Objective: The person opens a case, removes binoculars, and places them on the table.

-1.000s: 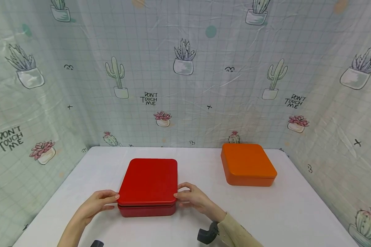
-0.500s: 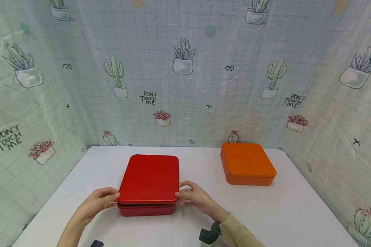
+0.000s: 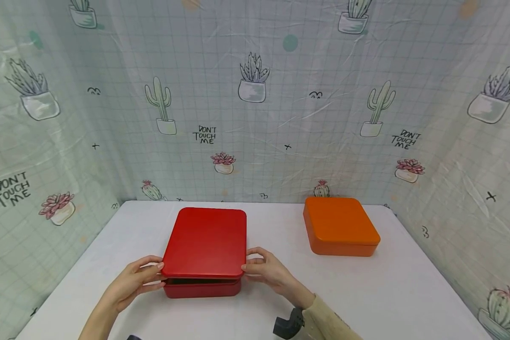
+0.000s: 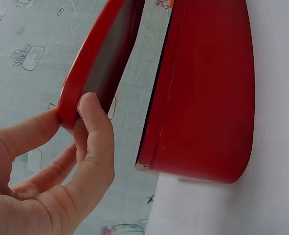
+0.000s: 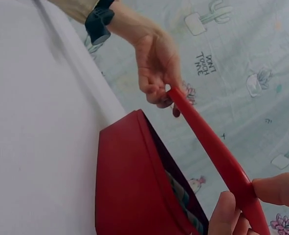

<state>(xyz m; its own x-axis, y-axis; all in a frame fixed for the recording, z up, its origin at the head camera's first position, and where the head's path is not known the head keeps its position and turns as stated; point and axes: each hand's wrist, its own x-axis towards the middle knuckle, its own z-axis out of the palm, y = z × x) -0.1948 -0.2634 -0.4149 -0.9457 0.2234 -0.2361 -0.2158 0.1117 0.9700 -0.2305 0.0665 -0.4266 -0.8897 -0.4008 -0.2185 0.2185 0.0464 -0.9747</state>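
Note:
A red square lid (image 3: pixel 206 243) is raised off its matching red box (image 3: pixel 204 290), and a dark gap shows between them along the near side. At the lid's left edge my left hand (image 3: pixel 131 283) pinches the rim; in the left wrist view a fingertip (image 4: pixel 91 105) reaches under it to the grey inside. My right hand (image 3: pixel 274 276) pinches the opposite edge between thumb and fingers. Through the gap, the right wrist view shows a bluish-green patterned item (image 5: pixel 181 193) inside the box, mostly hidden by the wall and lid.
An orange lidded box (image 3: pixel 342 226) stands at the back right of the white table (image 3: pixel 365 302). Behind the table hangs a cactus-print curtain (image 3: pixel 289 118), which also runs along both sides. Dark camera mounts (image 3: pixel 289 323) sit at the wrists.
The red lid has risen from the box, its far edge shifting up and away, and the gap at the near side has widened. Both hands keep their hold on it.

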